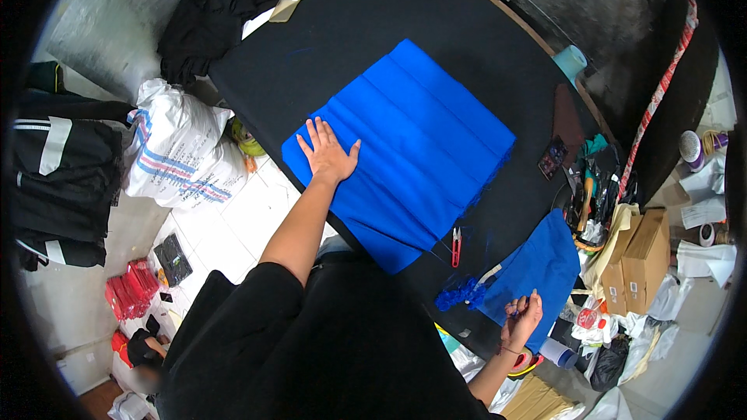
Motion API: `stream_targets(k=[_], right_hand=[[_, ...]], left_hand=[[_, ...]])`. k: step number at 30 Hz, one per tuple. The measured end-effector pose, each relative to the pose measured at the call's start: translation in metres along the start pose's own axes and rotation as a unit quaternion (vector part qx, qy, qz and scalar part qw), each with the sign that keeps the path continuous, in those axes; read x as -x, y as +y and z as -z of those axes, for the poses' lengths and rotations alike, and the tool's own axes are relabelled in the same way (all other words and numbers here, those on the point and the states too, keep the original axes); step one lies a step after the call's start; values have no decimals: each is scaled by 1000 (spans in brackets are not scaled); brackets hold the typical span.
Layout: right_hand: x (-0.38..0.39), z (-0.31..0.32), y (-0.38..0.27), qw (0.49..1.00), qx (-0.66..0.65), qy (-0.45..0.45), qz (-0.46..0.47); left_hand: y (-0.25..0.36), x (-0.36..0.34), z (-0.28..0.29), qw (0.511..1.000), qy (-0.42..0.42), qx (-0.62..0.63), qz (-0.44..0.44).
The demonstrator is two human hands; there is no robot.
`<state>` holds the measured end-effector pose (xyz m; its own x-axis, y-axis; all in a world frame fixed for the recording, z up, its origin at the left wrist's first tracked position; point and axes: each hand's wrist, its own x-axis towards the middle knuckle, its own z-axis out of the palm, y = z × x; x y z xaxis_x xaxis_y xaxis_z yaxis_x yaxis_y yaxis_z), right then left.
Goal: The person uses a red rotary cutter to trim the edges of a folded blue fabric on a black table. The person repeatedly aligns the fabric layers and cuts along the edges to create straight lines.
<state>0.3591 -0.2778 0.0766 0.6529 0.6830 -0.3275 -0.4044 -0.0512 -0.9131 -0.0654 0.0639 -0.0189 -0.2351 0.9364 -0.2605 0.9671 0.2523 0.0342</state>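
A large bright blue cloth with parallel crease lines lies spread on the black-covered table. Its right edge is frayed. My left hand rests flat on the cloth's left part, fingers spread. At the lower right my right hand is raised above a second, darker blue cloth piece, its fingers curled together. Bits of blue show between those fingers, but I cannot make out what they hold. Red-handled thread snips lie between the two cloths, near a tangle of blue thread.
Black garments are heaped at the table's far left. A white sack stands beside the table. On the right are a phone, a basket of tools, a cardboard box and a teal cup. Another person is at the lower left.
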Motion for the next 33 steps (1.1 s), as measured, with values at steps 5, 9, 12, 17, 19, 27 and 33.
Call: stream_targets(k=[5, 9, 12, 17, 19, 27, 33], right_hand=[[-1, 9, -1, 1000, 14, 8, 1], [4, 2, -1, 999, 34, 29, 7], [8, -21, 2, 993, 106, 46, 11], [15, -94, -1, 789, 564, -124, 209], [18, -102, 1, 679, 680, -151, 234], [-22, -92, 12, 689, 574, -408, 172], [-11, -194, 88, 968, -15, -246, 37]], left_hand=[[-1, 0, -3, 1000, 7, 0, 1], [-1, -1, -4, 1000, 7, 1, -1], [-4, -5, -12, 1000, 30, 3, -9], [-15, -5, -17, 995, 80, 49, -21], [-11, -2, -9, 996, 60, 66, -29], [-11, 7, 2, 995, 47, 69, -52], [-17, 2, -15, 992, 93, 38, -77]])
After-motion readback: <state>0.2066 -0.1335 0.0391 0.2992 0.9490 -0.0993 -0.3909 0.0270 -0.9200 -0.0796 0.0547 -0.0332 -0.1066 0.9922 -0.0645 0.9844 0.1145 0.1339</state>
